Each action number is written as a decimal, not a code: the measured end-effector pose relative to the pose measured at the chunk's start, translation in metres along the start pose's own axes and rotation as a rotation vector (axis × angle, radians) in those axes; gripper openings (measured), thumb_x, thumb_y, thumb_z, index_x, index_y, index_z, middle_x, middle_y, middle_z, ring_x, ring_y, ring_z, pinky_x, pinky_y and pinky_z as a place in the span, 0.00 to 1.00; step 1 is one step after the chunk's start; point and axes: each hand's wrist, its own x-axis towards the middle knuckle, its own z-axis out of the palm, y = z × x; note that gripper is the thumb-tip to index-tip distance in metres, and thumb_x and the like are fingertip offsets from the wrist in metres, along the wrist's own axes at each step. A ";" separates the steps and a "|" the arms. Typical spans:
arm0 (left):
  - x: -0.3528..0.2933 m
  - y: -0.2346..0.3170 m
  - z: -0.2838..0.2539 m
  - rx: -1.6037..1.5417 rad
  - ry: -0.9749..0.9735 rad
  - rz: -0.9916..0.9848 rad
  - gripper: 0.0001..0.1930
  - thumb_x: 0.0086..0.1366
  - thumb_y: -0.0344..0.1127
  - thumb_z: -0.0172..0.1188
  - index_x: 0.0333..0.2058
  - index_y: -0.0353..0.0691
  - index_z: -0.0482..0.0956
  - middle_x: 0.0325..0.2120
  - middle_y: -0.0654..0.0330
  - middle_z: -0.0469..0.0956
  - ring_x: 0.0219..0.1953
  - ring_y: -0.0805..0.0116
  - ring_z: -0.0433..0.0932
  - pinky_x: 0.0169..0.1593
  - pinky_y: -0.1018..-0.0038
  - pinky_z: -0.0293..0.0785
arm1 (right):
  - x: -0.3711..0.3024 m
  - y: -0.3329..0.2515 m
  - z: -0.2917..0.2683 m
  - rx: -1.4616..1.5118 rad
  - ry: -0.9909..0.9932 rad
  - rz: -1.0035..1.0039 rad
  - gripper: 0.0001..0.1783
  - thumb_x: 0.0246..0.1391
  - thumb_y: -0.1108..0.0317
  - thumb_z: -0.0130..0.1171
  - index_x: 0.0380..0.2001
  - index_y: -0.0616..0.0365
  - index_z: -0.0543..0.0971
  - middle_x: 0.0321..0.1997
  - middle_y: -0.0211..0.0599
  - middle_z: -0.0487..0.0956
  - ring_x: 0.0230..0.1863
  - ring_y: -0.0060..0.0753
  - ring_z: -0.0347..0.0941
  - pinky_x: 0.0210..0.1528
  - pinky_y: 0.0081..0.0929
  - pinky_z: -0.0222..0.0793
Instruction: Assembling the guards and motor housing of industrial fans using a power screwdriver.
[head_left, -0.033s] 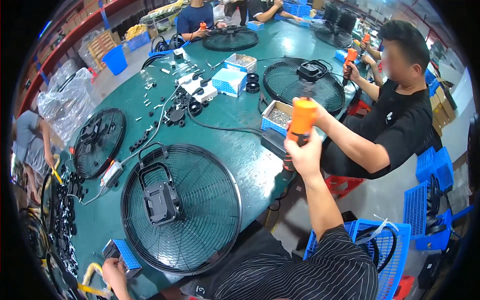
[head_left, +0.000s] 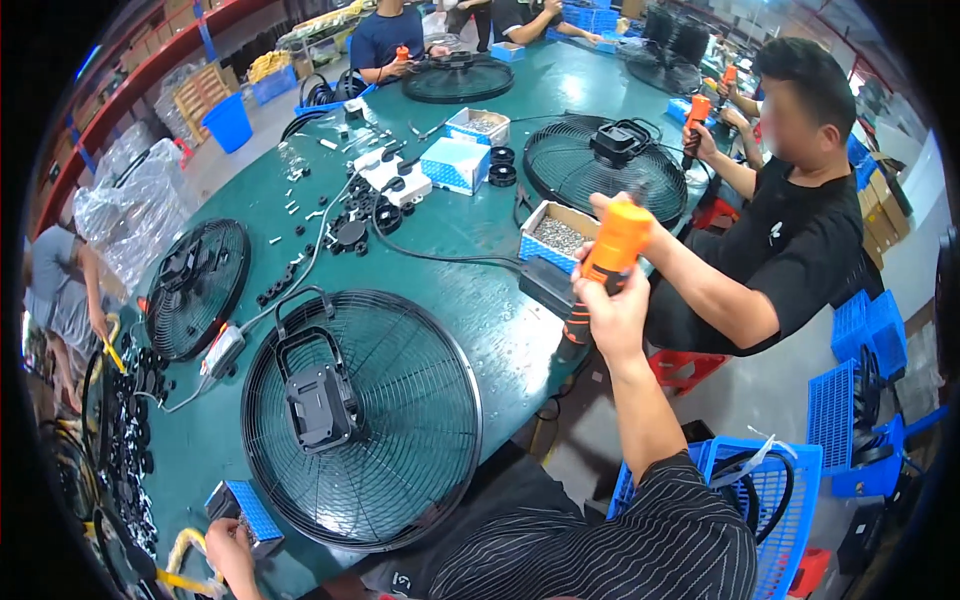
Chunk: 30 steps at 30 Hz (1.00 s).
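My right hand is wrapped round an orange and black power screwdriver, raised over the right edge of the table. At the lower left, my left hand has its curled fingertips down in a small blue box of small metal pieces. What those fingers pinch, if anything, is hidden. Between my hands a round black fan lies on the table, its wire grille spread flat. A black motor housing with a bracket handle sits at its middle.
Beyond the screwdriver is a box of screws. A co-worker sits at the right by another fan. A white power strip and its cable cross the green table. Blue baskets stand at my right.
The screwdriver in my right hand has tilted and shifted slightly to the right. My left hand stays at the small blue box.
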 end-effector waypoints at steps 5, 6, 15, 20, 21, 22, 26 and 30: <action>0.000 -0.001 -0.014 0.028 0.013 -0.067 0.08 0.55 0.29 0.65 0.34 0.38 0.80 0.32 0.55 0.79 0.38 0.53 0.78 0.44 0.62 0.73 | -0.027 -0.007 -0.005 0.290 0.054 0.082 0.15 0.55 0.80 0.53 0.47 0.68 0.70 0.40 0.42 0.79 0.28 0.28 0.77 0.33 0.26 0.77; 0.001 -0.008 -0.011 0.030 0.015 -0.068 0.08 0.55 0.29 0.65 0.34 0.38 0.80 0.32 0.55 0.79 0.38 0.53 0.78 0.44 0.62 0.73 | -0.034 -0.006 0.001 0.332 0.077 0.038 0.15 0.54 0.80 0.54 0.46 0.68 0.69 0.39 0.41 0.78 0.27 0.24 0.76 0.32 0.23 0.75; 0.000 0.002 -0.021 -0.077 0.025 -0.142 0.08 0.56 0.26 0.64 0.36 0.36 0.81 0.32 0.55 0.80 0.35 0.57 0.78 0.41 0.64 0.73 | -0.064 0.008 0.026 0.123 -0.223 -0.121 0.24 0.47 0.84 0.60 0.49 0.66 0.70 0.47 0.46 0.76 0.33 0.23 0.77 0.35 0.22 0.75; 0.002 0.000 -0.009 -0.150 0.033 -0.124 0.09 0.56 0.25 0.64 0.37 0.36 0.81 0.32 0.54 0.81 0.36 0.57 0.78 0.42 0.64 0.74 | -0.059 0.015 0.022 0.187 -0.306 0.168 0.22 0.50 0.80 0.63 0.50 0.65 0.73 0.37 0.33 0.80 0.34 0.20 0.77 0.38 0.21 0.75; 0.002 0.001 -0.009 -0.154 0.033 -0.124 0.09 0.56 0.25 0.64 0.37 0.36 0.81 0.32 0.54 0.81 0.36 0.57 0.78 0.42 0.64 0.74 | -0.059 0.016 0.022 0.151 -0.279 0.165 0.20 0.50 0.79 0.64 0.49 0.65 0.75 0.31 0.28 0.79 0.33 0.18 0.77 0.38 0.20 0.74; 0.004 0.003 -0.010 -0.141 0.015 -0.135 0.09 0.56 0.25 0.63 0.38 0.36 0.81 0.32 0.54 0.81 0.36 0.57 0.78 0.43 0.64 0.73 | -0.058 0.017 0.021 0.149 -0.281 0.161 0.20 0.50 0.79 0.64 0.49 0.65 0.75 0.31 0.28 0.79 0.33 0.18 0.77 0.38 0.20 0.74; 0.001 -0.021 0.005 -0.130 0.079 -0.075 0.10 0.57 0.24 0.62 0.39 0.36 0.81 0.32 0.53 0.80 0.36 0.57 0.77 0.44 0.65 0.73 | -0.055 0.018 0.021 0.126 -0.237 0.166 0.20 0.49 0.79 0.65 0.47 0.65 0.76 0.30 0.26 0.78 0.32 0.16 0.76 0.38 0.20 0.73; -0.003 -0.016 0.001 -0.177 0.103 -0.097 0.09 0.58 0.23 0.61 0.39 0.35 0.81 0.33 0.54 0.80 0.36 0.58 0.77 0.43 0.66 0.73 | -0.055 0.011 0.024 0.078 -0.208 0.133 0.22 0.49 0.81 0.64 0.50 0.64 0.74 0.30 0.27 0.77 0.31 0.17 0.75 0.36 0.19 0.73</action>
